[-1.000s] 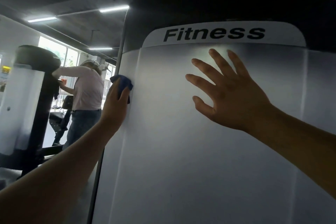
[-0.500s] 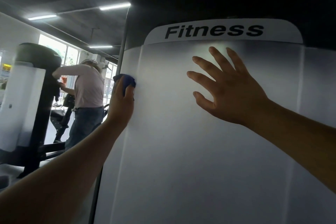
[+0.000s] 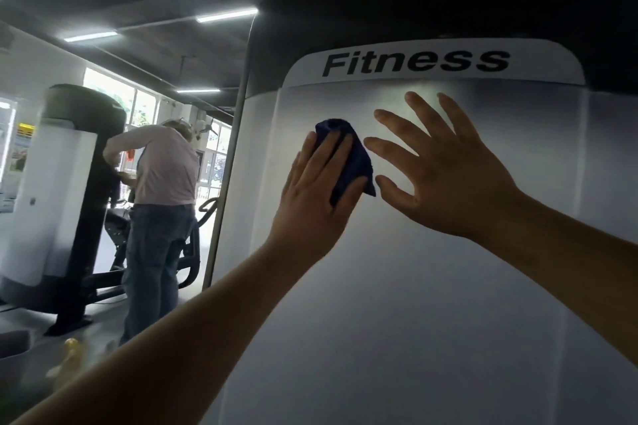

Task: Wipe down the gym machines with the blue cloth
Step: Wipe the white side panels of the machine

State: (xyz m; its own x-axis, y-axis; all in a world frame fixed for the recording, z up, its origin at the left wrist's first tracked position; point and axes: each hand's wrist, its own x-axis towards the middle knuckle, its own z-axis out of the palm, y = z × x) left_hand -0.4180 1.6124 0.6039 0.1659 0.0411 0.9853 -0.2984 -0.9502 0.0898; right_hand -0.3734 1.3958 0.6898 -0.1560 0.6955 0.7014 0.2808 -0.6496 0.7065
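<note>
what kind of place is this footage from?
Most likely a gym. The white machine shroud under the blue cloth bears a "Fitness" label, and a second tall weight machine stands back left with another person at it.

Blue cloth [image 3: 359, 166] now beside right hand [image 3: 448, 183]

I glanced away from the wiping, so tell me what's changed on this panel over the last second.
The left hand has slid the blue cloth rightward, from the left edge of the white panel onto its front face, close beside the right hand. It presses the cloth with flat fingers. The right hand stays spread on the panel under the Fitness label.
</note>
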